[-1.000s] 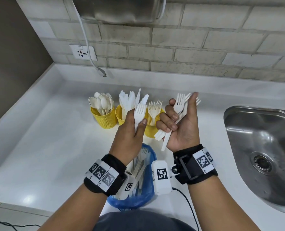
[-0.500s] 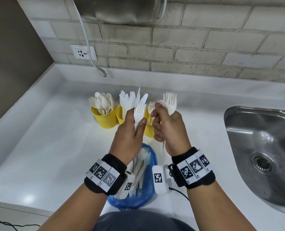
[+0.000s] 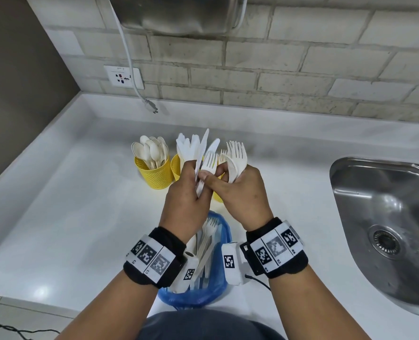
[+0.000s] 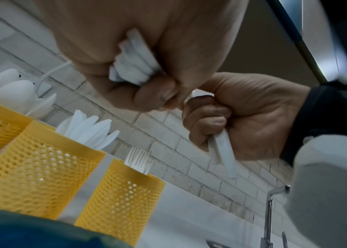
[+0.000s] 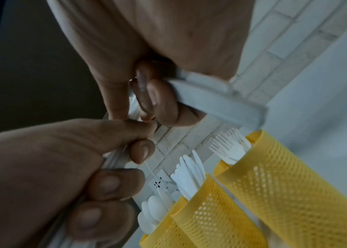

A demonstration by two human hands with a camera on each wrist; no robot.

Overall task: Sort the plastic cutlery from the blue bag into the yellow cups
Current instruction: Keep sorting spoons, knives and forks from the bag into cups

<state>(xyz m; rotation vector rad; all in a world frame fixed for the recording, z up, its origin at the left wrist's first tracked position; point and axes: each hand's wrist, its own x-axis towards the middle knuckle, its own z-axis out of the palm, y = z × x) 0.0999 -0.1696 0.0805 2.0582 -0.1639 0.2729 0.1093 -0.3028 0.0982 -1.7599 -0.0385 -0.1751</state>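
Note:
Both hands are raised together in front of the three yellow cups. My left hand [image 3: 200, 179] grips a few white cutlery pieces, a fork [image 3: 209, 163] uppermost; their handle ends [image 4: 134, 67] stick out below its fist. My right hand [image 3: 225, 176] grips a bunch of forks [image 3: 236, 157], tines up, and its fingers touch the left hand's pieces. The cups hold spoons [image 3: 154, 174], knives [image 3: 176, 168] and forks [image 4: 121, 201]; in the head view the forks cup is mostly hidden behind my hands. The blue bag [image 3: 198, 290] lies under my wrists with more cutlery in it.
The white counter [image 3: 68, 217] runs to a brick wall with a socket [image 3: 123, 77] and a hanging plug [image 3: 150, 107]. A steel sink [image 3: 387, 229] is set in at the right. A metal appliance hangs on the wall above.
My right hand has turned over and swung left with its forks until it meets the left hand. The left hand stays in place with its fork.

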